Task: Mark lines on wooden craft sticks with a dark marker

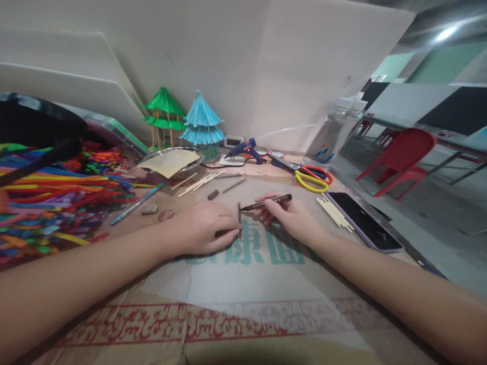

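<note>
My left hand [207, 228] pinches a short brown stick [239, 213] upright between thumb and fingers, low over the printed sheet. In my right hand [285, 215] is a brown marker pen [262, 204], its tip pointing left and at or very close to the stick. A dark marker cap [213, 194] lies just beyond my left hand. Beside it rests another brown stick [234, 185]. Several pale, uncoloured sticks [201, 183] lie farther back, and a row of short pale sticks [335, 214] sits right of my right hand.
Colourful pipe cleaners [49, 203] heap at the left. A green model pavilion [163, 111] and a blue one [202, 119] stand behind a metal plate [194, 163]. A glue gun [247, 150], scissors [314, 177], a phone [365, 221] and a clear bottle [333, 134] line the back and right.
</note>
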Demonstrator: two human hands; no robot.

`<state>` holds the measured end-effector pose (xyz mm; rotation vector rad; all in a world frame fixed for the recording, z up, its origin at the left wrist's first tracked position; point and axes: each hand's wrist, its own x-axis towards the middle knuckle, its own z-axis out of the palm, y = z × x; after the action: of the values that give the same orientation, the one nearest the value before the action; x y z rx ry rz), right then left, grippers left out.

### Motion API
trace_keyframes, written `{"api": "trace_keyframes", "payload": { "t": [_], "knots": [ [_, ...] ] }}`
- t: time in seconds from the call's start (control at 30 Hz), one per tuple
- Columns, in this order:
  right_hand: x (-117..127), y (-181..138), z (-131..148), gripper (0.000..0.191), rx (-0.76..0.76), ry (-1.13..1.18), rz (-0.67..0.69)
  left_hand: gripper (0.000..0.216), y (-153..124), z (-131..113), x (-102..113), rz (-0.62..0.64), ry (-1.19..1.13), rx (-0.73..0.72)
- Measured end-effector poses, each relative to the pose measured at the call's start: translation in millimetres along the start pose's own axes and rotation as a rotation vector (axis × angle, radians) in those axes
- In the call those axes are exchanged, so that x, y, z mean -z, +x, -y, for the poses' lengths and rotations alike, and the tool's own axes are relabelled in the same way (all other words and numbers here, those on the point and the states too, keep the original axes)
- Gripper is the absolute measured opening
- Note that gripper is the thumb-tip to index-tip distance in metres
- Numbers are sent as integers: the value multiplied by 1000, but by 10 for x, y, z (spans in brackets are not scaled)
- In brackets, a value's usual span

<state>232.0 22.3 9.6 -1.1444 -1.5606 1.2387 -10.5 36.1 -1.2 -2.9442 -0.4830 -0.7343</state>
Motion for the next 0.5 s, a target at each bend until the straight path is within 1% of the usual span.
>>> {"api": "trace_keyframes", "payload": {
  "t": [0.2,0.5],
  "knots": [
    [0,17,1,25,28,-48,-8,24,11,-5,2,8,-9,6],
    [22,22,-16,27,29,-60,-23,27,5,-11,8,26,-3,12]
  ]
}}
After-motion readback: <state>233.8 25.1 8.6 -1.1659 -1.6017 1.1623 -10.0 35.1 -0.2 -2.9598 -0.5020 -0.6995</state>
